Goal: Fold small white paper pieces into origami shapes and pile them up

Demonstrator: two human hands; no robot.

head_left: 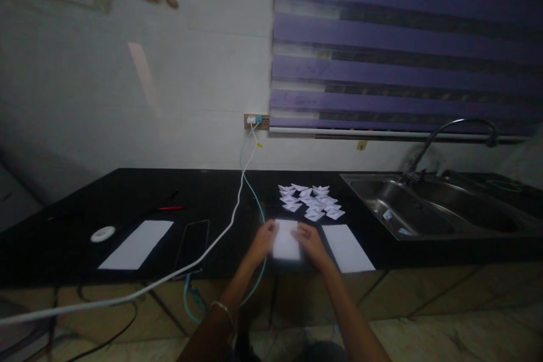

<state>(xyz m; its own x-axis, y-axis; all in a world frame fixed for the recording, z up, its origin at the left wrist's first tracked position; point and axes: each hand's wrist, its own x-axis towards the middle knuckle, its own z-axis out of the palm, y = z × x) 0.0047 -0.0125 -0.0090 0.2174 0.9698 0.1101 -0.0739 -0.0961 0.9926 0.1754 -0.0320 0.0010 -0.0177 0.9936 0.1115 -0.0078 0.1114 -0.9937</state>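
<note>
A white sheet of paper (pixel 285 242) lies between my two hands at the front of the black countertop. My left hand (pixel 266 237) pinches its upper left edge, thumb and fingers together. On the opposite side my right hand (pixel 310 240) grips the upper right edge with bent fingers. Just behind the sheet sits a cluster of several folded white paper boats (pixel 311 201). Another stack of white paper (pixel 348 249) rests to the right of my right hand. Whether the sheet I hold has a fold is too blurred to tell.
White paper (pixel 136 245), a white tape roll (pixel 102 234), a red pen (pixel 170 208) and a phone (pixel 193 246) lie left. A white cable (pixel 232 220) crosses the counter from the wall socket (pixel 256 121). At right is a steel sink (pixel 394 212) with a curved faucet (pixel 428 144).
</note>
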